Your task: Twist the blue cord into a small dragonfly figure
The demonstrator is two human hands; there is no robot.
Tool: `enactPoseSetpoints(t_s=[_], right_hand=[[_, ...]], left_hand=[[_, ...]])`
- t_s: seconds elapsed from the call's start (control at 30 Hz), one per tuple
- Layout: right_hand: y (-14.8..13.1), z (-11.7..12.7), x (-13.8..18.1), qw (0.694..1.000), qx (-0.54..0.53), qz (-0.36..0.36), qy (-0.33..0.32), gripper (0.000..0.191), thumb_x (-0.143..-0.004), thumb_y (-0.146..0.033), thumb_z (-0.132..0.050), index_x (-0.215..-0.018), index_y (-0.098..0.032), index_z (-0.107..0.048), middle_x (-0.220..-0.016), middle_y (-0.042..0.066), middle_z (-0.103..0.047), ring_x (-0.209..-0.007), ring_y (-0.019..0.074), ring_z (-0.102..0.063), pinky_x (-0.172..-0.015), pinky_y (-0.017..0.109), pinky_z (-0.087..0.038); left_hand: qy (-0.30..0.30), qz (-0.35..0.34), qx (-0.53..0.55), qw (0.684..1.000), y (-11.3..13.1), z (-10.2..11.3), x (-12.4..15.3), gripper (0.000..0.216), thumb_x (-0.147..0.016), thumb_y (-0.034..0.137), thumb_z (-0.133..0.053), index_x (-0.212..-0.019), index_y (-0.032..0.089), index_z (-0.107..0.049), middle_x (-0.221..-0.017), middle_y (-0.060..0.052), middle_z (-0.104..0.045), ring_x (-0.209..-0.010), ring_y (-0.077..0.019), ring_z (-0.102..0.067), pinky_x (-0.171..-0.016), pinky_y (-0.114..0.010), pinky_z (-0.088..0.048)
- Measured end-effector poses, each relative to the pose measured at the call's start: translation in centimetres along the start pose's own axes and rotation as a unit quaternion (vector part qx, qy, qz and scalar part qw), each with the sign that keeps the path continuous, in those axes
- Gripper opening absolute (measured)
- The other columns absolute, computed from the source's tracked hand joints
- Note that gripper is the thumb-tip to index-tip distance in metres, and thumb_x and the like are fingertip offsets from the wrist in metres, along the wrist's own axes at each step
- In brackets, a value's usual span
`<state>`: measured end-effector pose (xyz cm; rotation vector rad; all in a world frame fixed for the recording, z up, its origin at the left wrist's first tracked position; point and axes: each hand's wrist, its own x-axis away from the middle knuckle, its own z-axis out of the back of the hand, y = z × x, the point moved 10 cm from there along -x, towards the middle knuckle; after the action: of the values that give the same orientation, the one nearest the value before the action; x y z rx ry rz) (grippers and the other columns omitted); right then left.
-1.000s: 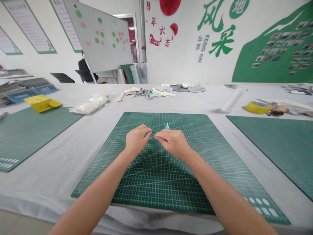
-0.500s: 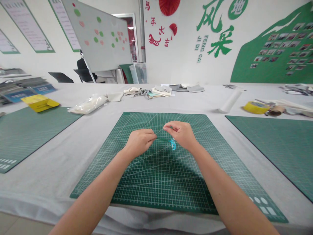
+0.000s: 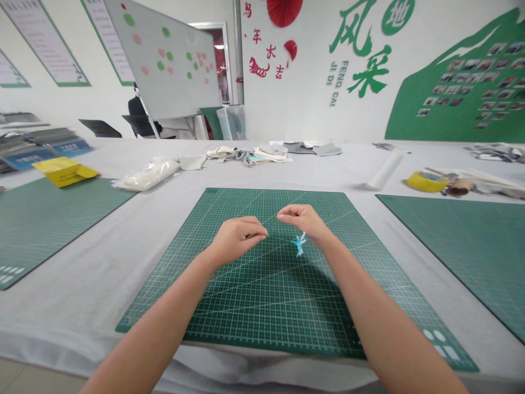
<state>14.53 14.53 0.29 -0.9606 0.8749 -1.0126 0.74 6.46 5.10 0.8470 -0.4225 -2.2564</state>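
My left hand is closed in a pinch on the thin green stem of a small artificial flower. The stem points right, and the light-blue and white bloom hangs at its end, below my right hand. Thumb and forefinger of that right hand are pressed together, above and apart from the stem; whatever may lie between them is too small to make out. Both hands are over the middle of a green cutting mat with a white grid.
Further green mats lie at left and right on the white-covered table. Behind are a plastic-wrapped packet, a yellow folded card, fabric pieces, a white roll and yellow tape.
The flower has shifted slightly right and its bloom has turned, showing more spread petals. My left hand has moved a little right; my right hand stays pinched, slightly farther right.
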Motion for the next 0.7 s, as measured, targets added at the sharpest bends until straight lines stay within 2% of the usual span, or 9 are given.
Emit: enactPoseSetpoints(t_s=[0.07,0.17,0.33,0.4,0.53,0.7], right_hand=[[0.9,-0.9,-0.1,0.999,-0.032,-0.017,-0.018,0.03,-0.067,-0.044,-0.071,-0.075,-0.015,-0.068,-0.049,-0.008,-0.036,-0.048,0.0064,-0.028,-0.048,0.023,-0.022],[1.0,-2.5,-0.2,0.999,-0.022,0.003,-0.044,0.026,-0.065,-0.039,-0.072,-0.072,-0.015,-0.067,-0.057,-0.004,-0.049,-0.053,0.0083,-0.038,-0.052,0.024,-0.03],[0.1,-4.3,0.4,0.995,0.074,0.021,-0.066,0.015,-0.072,-0.032,-0.067,-0.073,-0.017,-0.07,-0.047,-0.008,-0.035,-0.047,0.0071,-0.031,-0.05,0.022,-0.026],[-1.0,-5.0,1.0,0.991,0.098,0.048,-0.071,0.012,-0.075,-0.028,-0.065,-0.074,-0.017,-0.071,-0.048,-0.007,-0.039,-0.047,0.0069,-0.033,-0.05,0.022,-0.026],[-3.2,-6.3,2.2,0.983,0.137,0.098,-0.073,0.01,-0.078,-0.022,-0.063,-0.075,-0.018,-0.071,-0.051,-0.006,-0.049,-0.048,0.007,-0.039,-0.051,0.021,-0.029],[-5.8,-6.8,3.6,0.96,0.201,0.19,-0.045,0.012,-0.084,-0.019,-0.059,-0.08,-0.02,-0.07,-0.068,-0.003,-0.065,-0.062,0.0093,-0.055,-0.061,0.021,-0.036]], left_hand=[[0.022,0.018,0.044,0.999,-0.4,0.4,-0.1,0.015,-0.087,0.019,-0.056,-0.085,0.019,-0.072,-0.083,-0.002,-0.069,-0.08,-0.014,-0.062,-0.074,-0.026,-0.047],[0.079,0.057,0.08,0.992,-1.7,1.4,-0.2,0.013,-0.085,0.022,-0.059,-0.082,0.019,-0.072,-0.078,-0.002,-0.067,-0.074,-0.0136,-0.06,-0.069,-0.026,-0.046],[0.194,0.175,0.089,0.961,-5.8,2.9,0.8,0.013,-0.08,0.029,-0.064,-0.08,0.018,-0.072,-0.076,-0.002,-0.068,-0.066,-0.0133,-0.056,-0.061,-0.026,-0.042],[0.217,0.196,0.086,0.952,-6.8,3.1,1.2,0.014,-0.079,0.03,-0.064,-0.081,0.019,-0.072,-0.077,-0.001,-0.069,-0.066,-0.0136,-0.056,-0.062,-0.026,-0.043],[0.228,0.216,0.017,0.949,-7.4,3.0,1.7,0.014,-0.08,0.029,-0.061,-0.081,0.02,-0.072,-0.078,-0.001,-0.07,-0.065,-0.0138,-0.058,-0.063,-0.027,-0.044],[0.193,0.18,-0.102,0.959,-5.7,2.3,1.3,0.016,-0.085,0.025,-0.055,-0.082,0.023,-0.071,-0.083,0.0,-0.069,-0.077,-0.0148,-0.062,-0.069,-0.027,-0.044]])
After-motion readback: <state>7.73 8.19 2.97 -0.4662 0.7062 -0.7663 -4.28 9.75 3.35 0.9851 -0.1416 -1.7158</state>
